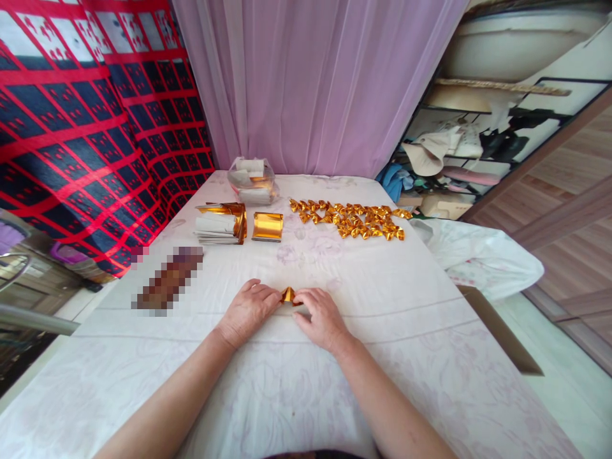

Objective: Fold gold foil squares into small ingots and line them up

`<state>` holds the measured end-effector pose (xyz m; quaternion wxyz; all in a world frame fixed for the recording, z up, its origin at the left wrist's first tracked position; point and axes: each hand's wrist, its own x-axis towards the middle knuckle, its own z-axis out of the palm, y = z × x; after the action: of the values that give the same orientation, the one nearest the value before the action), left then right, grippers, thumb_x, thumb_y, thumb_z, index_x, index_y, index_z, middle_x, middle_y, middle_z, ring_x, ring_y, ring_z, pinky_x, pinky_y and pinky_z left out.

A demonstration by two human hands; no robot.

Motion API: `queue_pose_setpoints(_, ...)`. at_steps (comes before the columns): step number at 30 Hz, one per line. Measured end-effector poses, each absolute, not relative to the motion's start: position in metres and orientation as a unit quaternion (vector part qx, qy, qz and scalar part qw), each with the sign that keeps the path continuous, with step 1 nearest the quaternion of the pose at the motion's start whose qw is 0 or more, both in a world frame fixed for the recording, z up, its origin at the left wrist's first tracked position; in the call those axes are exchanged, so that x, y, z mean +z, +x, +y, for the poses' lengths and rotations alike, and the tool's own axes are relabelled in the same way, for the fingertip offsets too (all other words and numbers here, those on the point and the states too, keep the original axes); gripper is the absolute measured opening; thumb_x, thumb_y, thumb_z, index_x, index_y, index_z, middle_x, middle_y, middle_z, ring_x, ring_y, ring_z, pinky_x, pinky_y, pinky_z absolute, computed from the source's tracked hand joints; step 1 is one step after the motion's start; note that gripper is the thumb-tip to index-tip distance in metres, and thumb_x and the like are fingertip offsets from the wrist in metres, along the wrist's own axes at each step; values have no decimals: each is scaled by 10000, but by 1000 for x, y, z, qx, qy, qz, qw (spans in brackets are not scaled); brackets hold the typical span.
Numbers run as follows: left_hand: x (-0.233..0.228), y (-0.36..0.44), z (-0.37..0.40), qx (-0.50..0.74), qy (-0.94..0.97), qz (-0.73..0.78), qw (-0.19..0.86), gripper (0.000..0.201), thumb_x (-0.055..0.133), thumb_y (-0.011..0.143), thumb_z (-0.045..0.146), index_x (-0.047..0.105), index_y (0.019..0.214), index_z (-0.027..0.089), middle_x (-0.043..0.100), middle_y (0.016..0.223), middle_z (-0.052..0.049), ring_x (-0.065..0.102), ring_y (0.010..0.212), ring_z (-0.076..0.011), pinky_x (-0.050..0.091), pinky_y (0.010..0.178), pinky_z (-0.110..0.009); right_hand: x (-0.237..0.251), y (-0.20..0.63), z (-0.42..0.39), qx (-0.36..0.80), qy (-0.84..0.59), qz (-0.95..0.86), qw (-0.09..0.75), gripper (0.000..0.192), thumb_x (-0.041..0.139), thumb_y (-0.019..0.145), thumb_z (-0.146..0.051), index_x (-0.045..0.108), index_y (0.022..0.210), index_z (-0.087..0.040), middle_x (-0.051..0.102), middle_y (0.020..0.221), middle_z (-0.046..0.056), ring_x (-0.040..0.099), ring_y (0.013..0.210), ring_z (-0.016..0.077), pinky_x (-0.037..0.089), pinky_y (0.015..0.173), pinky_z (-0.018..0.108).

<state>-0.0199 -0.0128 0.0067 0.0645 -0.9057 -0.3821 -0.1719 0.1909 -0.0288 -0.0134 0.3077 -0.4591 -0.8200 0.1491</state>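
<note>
Between my two hands a small piece of gold foil paper (287,296) is partly folded, its shiny middle peaking upward just above the tablecloth. My left hand (251,307) grips its left end, with the fingers pressed together. At the other end my right hand (321,313) pinches the paper between curled fingers and thumb. Farther up the table lies a small stack of flat gold foil sheets (268,226). Left of it is a thicker bundle of foil paper (220,224), white backs showing. Several folded gold foil pieces (368,220) spread in rows at the far right.
A clear plastic bag (252,181) with more paper stands at the table's back edge. A pixelated brown object (169,279) lies at the left. Beyond the table hangs a purple curtain (315,83); a shelf with shoes and a cap (425,153) is at the right.
</note>
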Motion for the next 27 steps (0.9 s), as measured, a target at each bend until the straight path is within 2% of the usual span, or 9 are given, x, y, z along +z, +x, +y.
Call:
queue_pose_setpoints(6, 4, -19, -13, -202, -888, -405, 79, 165, 443, 965, 236, 581, 1036, 179, 708, 842, -47, 659, 767, -183, 432, 900, -411, -16, 190, -28, 142, -468, -816, 308, 197, 570, 824, -81, 587, 968, -215, 680, 1008, 42, 583, 946, 210, 433, 870, 372)
queue_pose_setpoints(11, 2, -18, -15, -202, -881, -423, 69, 169, 452, 957, 236, 565, 1070, 181, 717, 871, -49, 665, 794, -185, 427, 915, -419, -16, 190, -28, 128, -471, -815, 312, 206, 556, 837, -82, 599, 986, -217, 683, 979, 42, 588, 919, 205, 443, 846, 361)
queue_pose_setpoints(16, 4, -17, -16, -209, -884, -414, 61, 155, 486, 958, 236, 613, 1040, 204, 720, 904, -32, 649, 830, -183, 411, 911, -416, -15, 190, -29, 122, -469, -820, 305, 244, 568, 836, -91, 636, 1028, -225, 685, 1024, 43, 590, 939, 207, 454, 851, 366)
queue_pose_setpoints(20, 7, -15, -17, -207, -894, -392, 59, 159, 516, 953, 251, 664, 1006, 228, 706, 977, -32, 607, 881, -196, 424, 826, -379, -14, 191, -30, 110, -468, -821, 309, 225, 586, 839, -109, 683, 1000, -233, 681, 1001, 43, 589, 917, 204, 467, 836, 364)
queue_pose_setpoints(27, 2, -13, -17, -201, -886, -417, 20, 168, 543, 940, 287, 688, 978, 213, 673, 894, -40, 578, 840, -201, 426, 783, -368, -12, 192, -31, 102, -481, -813, 313, 175, 590, 866, -151, 708, 964, -236, 668, 925, 42, 579, 874, 198, 472, 801, 357)
